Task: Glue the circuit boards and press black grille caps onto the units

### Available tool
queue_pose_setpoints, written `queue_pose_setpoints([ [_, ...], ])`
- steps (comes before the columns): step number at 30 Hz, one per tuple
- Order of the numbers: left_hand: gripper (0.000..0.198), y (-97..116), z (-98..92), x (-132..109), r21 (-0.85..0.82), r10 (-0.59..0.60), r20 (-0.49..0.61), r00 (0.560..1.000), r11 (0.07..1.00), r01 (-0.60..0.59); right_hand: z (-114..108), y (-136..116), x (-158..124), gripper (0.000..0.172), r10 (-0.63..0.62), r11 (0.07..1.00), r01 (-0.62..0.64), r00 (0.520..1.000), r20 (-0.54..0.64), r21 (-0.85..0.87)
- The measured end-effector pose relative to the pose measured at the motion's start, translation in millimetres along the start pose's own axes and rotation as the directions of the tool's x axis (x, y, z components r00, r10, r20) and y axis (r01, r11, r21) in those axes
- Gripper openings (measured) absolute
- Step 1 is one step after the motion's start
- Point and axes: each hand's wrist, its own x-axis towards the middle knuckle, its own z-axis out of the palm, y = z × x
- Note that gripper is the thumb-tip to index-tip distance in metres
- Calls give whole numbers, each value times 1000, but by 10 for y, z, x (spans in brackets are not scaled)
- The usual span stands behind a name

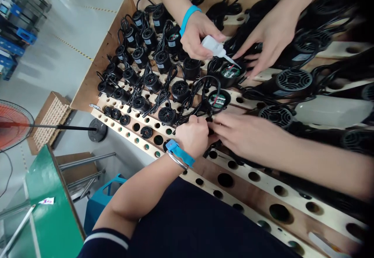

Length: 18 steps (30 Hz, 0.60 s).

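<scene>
By the curled left hand [192,136] and, at its 3 o'clock, the bent-fingered right hand [241,135], close work seems to be done; whether anything is grasped cannot be told. Just off both, at 12 o'clock, an open housing [218,100] is seated. Care seems needed: space is crowded by cords [199,108] and, beyond, a bottle [214,46] gripped by a co-worker's hand [194,37].

A wooden rack of hole-drilled slats [251,196] carries rows of black cylindrical units [180,89] with bundled black cables [160,101].
</scene>
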Motion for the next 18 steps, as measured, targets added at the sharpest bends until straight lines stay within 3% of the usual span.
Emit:
queue_pose_setpoints([
  [3,29,-34,21,6,10,36,-10,999,999,-36,138,-209,-132,28,48,996,-52,998,-46,-72],
  [8,18,-112,81,32,33,117,-7,993,993,-117,160,-410,-45,21,161,965,-163,987,-27,-207],
  [12,32,-274,149,-77,-9,201,-97,975,979,-203,148,-521,3,27,249,929,-246,968,-24,-278],
  [15,58,-416,250,-258,8,343,-269,900,935,-354,170,-592,5,36,277,909,-274,960,-35,-315],
  [18,53,-498,391,-401,99,493,-357,793,864,-493,197,-651,19,38,307,896,-303,951,-43,-326],
])
